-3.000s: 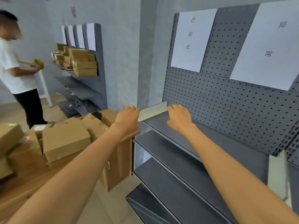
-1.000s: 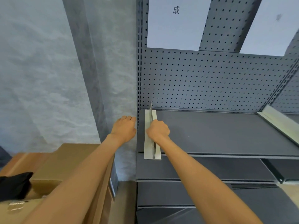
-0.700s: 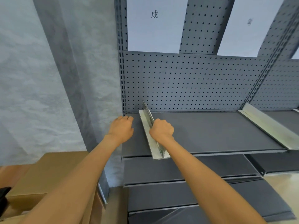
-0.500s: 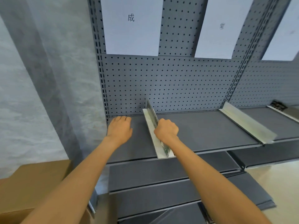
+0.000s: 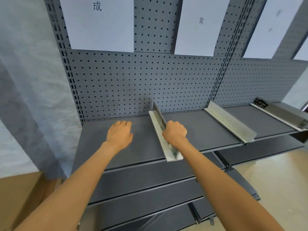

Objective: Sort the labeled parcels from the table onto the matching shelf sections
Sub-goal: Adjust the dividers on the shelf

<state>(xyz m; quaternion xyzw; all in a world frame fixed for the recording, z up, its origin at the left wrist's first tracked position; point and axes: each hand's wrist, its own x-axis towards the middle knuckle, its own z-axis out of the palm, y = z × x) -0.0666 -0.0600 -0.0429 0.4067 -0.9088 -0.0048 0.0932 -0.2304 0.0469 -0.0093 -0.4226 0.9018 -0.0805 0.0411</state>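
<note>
Right hand (image 5: pixel 175 133) grips the upright divider (image 5: pixel 164 135), fingers hidden behind it. Left hand (image 5: pixel 119 134) rests fingers-down on the shelf (image 5: pixel 143 147). A parcel (image 5: pixel 18 197) is cut off below the left forearm

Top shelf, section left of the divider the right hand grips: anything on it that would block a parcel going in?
Nothing visible does. The top shelf is bare between its left upright and the metal divider, apart from the left hand resting on it. The right hand grips the divider's upright fin. Only a cardboard box shows, lower left.
</note>
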